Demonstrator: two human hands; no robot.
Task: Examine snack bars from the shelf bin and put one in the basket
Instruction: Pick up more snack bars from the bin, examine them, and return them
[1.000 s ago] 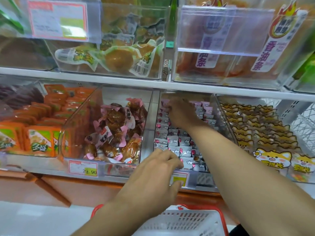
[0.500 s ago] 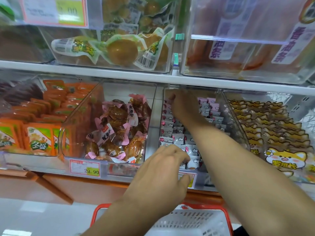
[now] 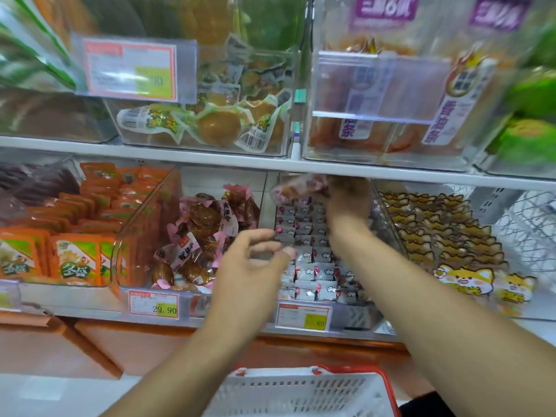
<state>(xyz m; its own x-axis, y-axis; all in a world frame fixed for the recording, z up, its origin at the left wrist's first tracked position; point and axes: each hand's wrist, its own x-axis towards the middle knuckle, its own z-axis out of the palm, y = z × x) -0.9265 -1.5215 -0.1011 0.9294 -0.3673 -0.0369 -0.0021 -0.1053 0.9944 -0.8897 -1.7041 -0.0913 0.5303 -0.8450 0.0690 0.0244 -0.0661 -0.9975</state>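
A clear shelf bin (image 3: 355, 314) on the lower shelf holds rows of small white and pink wrapped snack bars (image 3: 313, 266). My right hand (image 3: 346, 200) is deep at the back of that bin, just under the upper shelf, shut on a blurred pinkish snack bar (image 3: 293, 189) lifted above the rows. My left hand (image 3: 252, 266) hovers in front of the bin's left front corner with its fingers spread and nothing in it. The white basket (image 3: 301, 392) with a red rim sits below my arms at the bottom edge.
Left of the snack bin stands a clear bin of brown, pink-wrapped snacks (image 3: 204, 236), then orange packets (image 3: 72, 254). On the right lie cat-printed packets (image 3: 445, 242). The upper shelf edge (image 3: 210, 159) runs just above my right hand. Price tags (image 3: 153, 305) hang along the front.
My right hand has closed on a snack bar and raised it at the back of the bin. My left hand has come off the bin's front edge and opened its fingers.
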